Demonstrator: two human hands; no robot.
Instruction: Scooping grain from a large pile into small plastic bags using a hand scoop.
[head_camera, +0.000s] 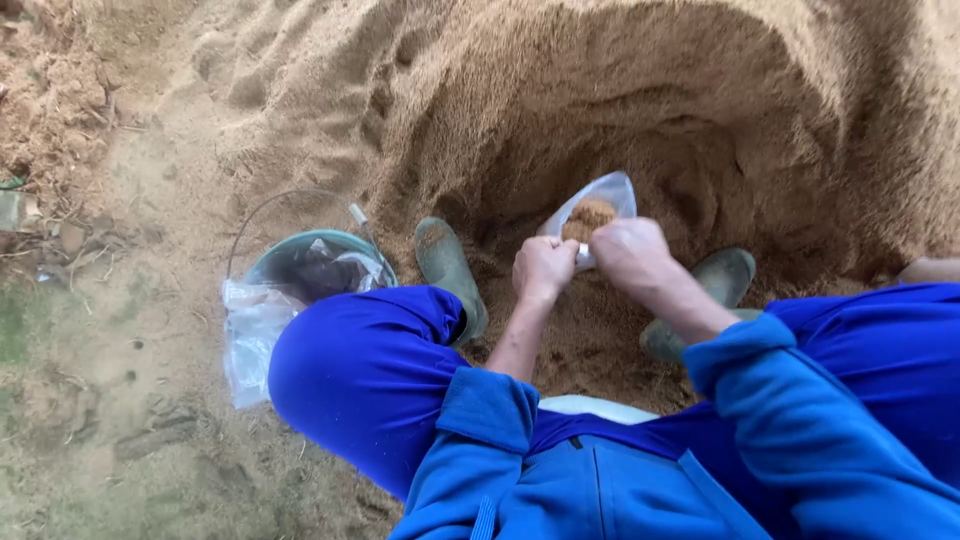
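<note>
Bottom of frame: blue jacket sleeves and blue trousers, person crouching w/ knees apart. Just above centre, left hand (543, 268) is a closed fist, fingers curled tight on the near edge of a small clear plastic bag (592, 212); right hand (630, 255) sits touching it on the right, fingers pinched together on the same bag mouth, w/ something small and pale showing between the two hands, can't tell what. Bag sits upright-ish just beyond the knuckles, part-filled w/ brown sand, open top toward the hands. Step in hand, as I read it: gathering or closing the bag mouth after filling. Next move prob. calls for keeping both grips firm and the bag upright so sand doesn't spill, twisting the neck evenly. Green rubber boots (448, 270) either side of the hands, planted in sand. Left centre: green bucket (270, 268) w/ wire handle, clear plastic lining or bags spilling over its rim. Beyond, upper frame: scooped hollow in a big sand pile (640, 90).
</note>
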